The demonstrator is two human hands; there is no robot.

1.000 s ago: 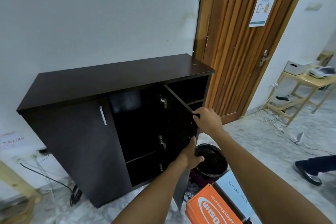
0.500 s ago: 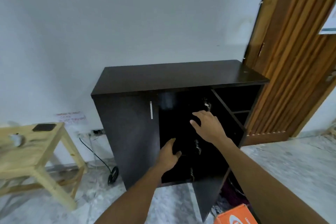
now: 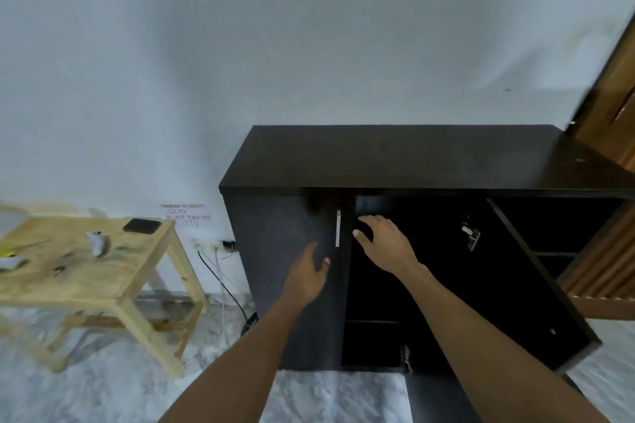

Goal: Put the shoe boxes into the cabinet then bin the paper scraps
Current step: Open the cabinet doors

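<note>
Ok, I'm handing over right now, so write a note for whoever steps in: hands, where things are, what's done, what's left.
Left hand: open, empty, in front of the left door.
Right hand: open, empty, fingers reaching towards that door's handle.
Cabinet: right door swung open, left door closed; no boxes visible inside.
Shoe boxes, paper scraps and bin: out of view.
Done: right door opened.
Left: probably open the left door, load the boxes, bin the scraps.
</note>
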